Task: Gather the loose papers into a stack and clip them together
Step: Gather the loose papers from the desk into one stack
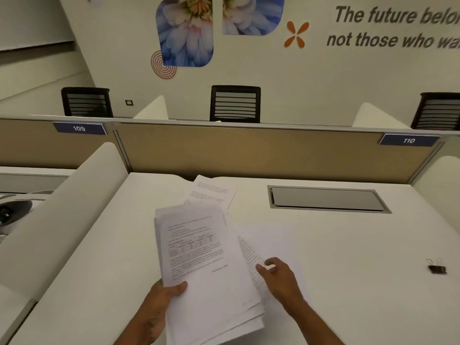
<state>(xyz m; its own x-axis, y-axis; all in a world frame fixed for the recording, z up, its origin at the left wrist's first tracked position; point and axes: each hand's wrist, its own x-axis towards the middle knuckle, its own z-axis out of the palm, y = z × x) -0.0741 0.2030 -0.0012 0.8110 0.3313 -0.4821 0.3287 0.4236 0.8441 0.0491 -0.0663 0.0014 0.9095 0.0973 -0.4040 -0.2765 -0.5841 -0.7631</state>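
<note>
Papers [199, 257] form a thin, uneven stack of white printed pages. Their edges are fanned rather than squared, and they are raised at a slant above the tabletop [361, 245]. The left hand [159, 305] grips them at the near left edge, thumb curled over the top page, fingers hidden beneath. That page carries blocks of grey text and a small table.

Just to the right a loose sheet [276, 237] lies flat on the tabletop, partly tucked under the held pages, with lines of print along its left side. The right hand [278, 277] lies on this sheet with fingers bent and thumb close to forefinger; whether it pinches the paper or only touches it cannot be told. A second sheet [214, 192] lies flat farther back, turned at an angle, its near part covered by the held pages.

A black clip [436, 268] with thin wire handles sits well to the right, apart from all paper. The tabletop is smooth, matt white. A grey rectangular flap [326, 199] is set into it at the back right, before a tan fabric partition [249, 150].
</note>
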